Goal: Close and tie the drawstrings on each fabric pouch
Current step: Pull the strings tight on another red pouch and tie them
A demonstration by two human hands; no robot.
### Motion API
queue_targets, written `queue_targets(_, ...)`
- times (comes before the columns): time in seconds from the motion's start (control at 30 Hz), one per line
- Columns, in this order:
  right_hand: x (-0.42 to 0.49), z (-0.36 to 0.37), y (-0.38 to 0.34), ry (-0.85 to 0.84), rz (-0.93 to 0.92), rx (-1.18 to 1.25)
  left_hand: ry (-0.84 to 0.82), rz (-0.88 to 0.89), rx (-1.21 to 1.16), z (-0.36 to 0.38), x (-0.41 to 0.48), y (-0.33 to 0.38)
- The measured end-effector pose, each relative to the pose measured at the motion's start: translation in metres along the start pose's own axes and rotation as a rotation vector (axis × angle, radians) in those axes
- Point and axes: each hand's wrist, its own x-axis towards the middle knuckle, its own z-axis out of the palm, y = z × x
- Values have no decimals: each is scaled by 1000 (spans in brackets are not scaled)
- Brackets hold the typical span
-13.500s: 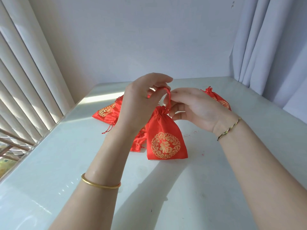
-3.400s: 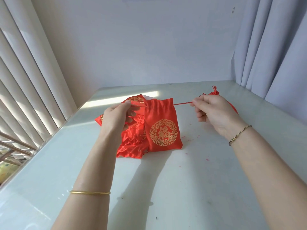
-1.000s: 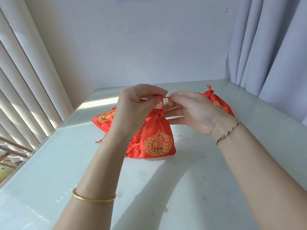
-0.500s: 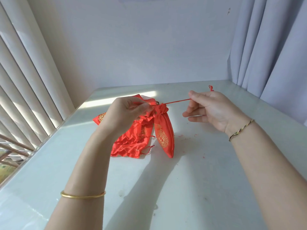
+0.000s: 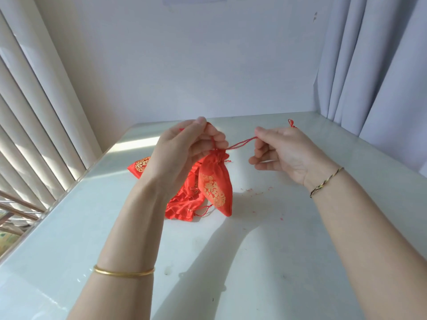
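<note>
— Why hold your hands apart?
— Your left hand (image 5: pixel 182 148) pinches 1 cord (image 5: pixel 212 142) above the red pouch (image 5: pixel 215 183) at its gathered neck. Your right hand (image 5: pixel 284 153) pinches the other drawstring (image 5: pixel 240 143), taut. That likely cinches it as it hangs over the table (image 5: pixel 265 250), beside the pouch heap (image 5: pixel 184 199).

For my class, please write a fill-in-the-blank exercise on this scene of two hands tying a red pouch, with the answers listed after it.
1. The held pouch is red with a ____ pattern.
2. The drawstring stretched sideways from its neck is pinched by the fingers of the ____ hand.
3. The gold bangle sits on the ____ wrist.
4. The pile of other pouches lies on the white ____.
Missing words: gold; right; left; table.
</note>
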Motion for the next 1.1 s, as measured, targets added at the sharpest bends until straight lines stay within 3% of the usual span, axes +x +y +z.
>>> queue_targets(0.13,-10,11,-20,-78,-180,91,-58,-25,169,5,-2,0)
queue_targets(0.33,-22,26,-28,-76,-351,1,-140,-12,319,14,-8,12)
queue_targets(0.43,-24,27,-29,-92,-298,-11,-109,-5,382,16,-8,14)
queue_targets(0.6,-23,26,-27,-207,-109,33,-54,-47,292,12,-6,11)
queue_targets(1.1,-15,41,-8,-59,-474,-341,181,-17,290,13,-1,2)
